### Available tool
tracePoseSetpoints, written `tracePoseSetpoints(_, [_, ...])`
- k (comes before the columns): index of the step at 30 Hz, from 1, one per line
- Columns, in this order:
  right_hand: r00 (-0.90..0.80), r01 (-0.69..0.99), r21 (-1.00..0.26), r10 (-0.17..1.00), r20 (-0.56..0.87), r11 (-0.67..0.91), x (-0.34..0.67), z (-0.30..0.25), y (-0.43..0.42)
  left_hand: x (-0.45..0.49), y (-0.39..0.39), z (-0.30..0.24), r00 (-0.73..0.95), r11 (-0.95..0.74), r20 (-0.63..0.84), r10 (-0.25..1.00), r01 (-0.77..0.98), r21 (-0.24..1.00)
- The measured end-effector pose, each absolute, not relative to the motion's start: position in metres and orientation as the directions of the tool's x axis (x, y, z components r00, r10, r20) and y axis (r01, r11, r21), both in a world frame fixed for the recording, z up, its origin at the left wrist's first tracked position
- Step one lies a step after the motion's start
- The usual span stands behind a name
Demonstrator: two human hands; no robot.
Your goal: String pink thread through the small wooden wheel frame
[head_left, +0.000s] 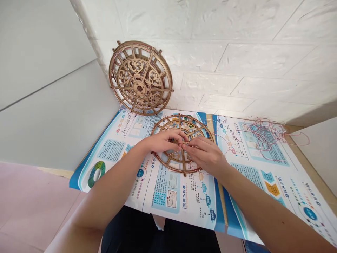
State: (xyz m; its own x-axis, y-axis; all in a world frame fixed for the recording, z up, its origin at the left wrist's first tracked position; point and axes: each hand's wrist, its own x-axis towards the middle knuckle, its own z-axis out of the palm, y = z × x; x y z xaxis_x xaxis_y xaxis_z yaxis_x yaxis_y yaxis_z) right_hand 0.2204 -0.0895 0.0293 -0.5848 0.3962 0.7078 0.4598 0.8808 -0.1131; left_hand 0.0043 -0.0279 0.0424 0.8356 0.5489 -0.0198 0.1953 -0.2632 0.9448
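A round bronze-coloured openwork frame [185,173] with spokes and scrollwork lies flat on printed sheets in front of me. Over its middle, my left hand [171,139] and my right hand [204,151] meet with fingertips almost touching. Both hands are closed in a pinch on a thin pinkish wire [173,153] close to the frame's hub. My fingers hide the exact spot where the wire meets the frame. More of this wire trails off to the right of the frame.
Several similar round frames [140,88] lean stacked against the white wall [223,59] at the back left. A loose tangle of thin pink and white wire [265,131] lies at the right. Printed sheets [113,151] cover the table; a grey panel [52,116] stands on the left.
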Motion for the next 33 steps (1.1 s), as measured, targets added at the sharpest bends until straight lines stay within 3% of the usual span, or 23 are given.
tracePoseSetpoints(6, [-0.602, 0.431, -0.124, 0.387, 0.699, 0.894, 0.218, 0.030, -0.091, 0.005, -0.031, 0.044, 0.830, -0.116, -0.071, 0.554, 0.161, 0.980])
tracePoseSetpoints(12, [-0.623, 0.425, -0.045, 0.328, 0.711, 0.904, 0.216, 0.035, -0.094, 0.004, -0.029, 0.037, 0.835, -0.043, -0.071, 0.546, 0.112, 0.993])
tracePoseSetpoints(25, [-0.650, 0.462, -0.126, 0.431, 0.625, 0.878, 0.221, 0.031, -0.096, 0.000, -0.021, 0.028, 0.600, -0.049, -0.014, 0.800, 0.088, 0.995])
tracePoseSetpoints(33, [-0.619, 0.470, -0.177, 0.466, 0.632, 0.865, 0.222, 0.027, -0.095, -0.001, -0.019, 0.024, 0.543, 0.033, -0.074, 0.836, 0.085, 0.996])
